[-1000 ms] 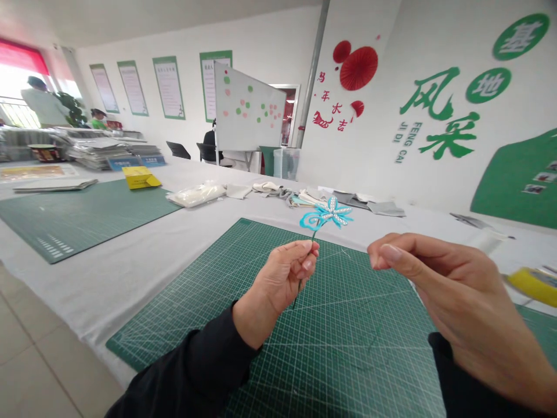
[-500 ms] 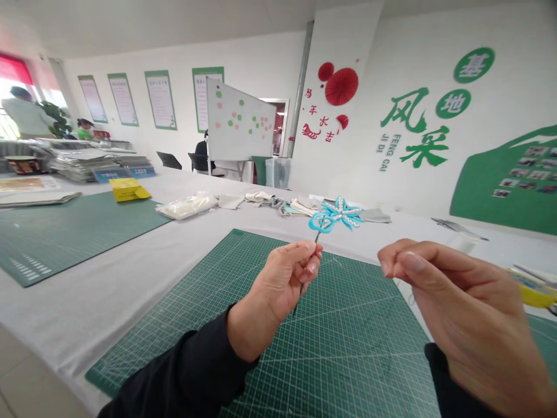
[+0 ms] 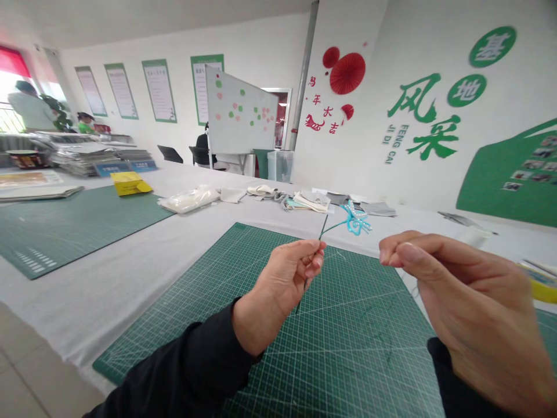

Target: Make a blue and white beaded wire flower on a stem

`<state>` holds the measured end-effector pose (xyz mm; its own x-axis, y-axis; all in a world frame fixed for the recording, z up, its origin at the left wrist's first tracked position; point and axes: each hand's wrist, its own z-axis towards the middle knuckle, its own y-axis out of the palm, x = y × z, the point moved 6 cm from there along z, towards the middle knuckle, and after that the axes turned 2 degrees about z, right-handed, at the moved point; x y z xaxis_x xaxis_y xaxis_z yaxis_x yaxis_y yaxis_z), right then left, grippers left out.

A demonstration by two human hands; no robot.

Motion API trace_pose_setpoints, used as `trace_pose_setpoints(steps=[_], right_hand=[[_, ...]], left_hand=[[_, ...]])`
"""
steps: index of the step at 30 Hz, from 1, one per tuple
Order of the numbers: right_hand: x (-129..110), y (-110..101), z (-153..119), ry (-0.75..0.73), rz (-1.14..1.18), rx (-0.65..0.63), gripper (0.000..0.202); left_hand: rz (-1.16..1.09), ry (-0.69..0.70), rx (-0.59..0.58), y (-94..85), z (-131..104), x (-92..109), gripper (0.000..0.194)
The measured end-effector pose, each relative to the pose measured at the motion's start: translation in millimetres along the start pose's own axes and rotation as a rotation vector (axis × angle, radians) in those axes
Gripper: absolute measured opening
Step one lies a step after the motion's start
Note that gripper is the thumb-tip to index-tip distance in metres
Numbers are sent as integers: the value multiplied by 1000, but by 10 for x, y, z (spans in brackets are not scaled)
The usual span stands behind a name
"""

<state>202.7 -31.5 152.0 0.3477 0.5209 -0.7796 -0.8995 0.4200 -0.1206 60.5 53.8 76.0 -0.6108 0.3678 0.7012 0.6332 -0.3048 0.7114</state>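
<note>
Well, the left hand pinches a turquoise flower (white-beaded, green-stemmed); right hand pinched closed, any contents unclear.

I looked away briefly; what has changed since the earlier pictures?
The blue flower has turned side-on and swung to the right, baring more of its green stem. Nothing was visibly let go: the left hand still pinches the stem; the right hand stays apart, pinched.
</note>
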Motion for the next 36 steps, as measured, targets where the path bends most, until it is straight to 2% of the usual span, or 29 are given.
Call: trace_pose_setpoints(steps=[14, 21, 36], right_hand=[[-40, -41, -16, -34, -50, 50, 14], [-45, -46, -32, -32, -77, 51, 13], [-88, 25, -83, -88, -96, -73, 11]], left_hand=[[-25, -8, -35, 60, -43, -8, 13], [-25, 37, -50, 48, -31, -4, 9], [-22, 76, -7, 44, -37, 33, 13]])
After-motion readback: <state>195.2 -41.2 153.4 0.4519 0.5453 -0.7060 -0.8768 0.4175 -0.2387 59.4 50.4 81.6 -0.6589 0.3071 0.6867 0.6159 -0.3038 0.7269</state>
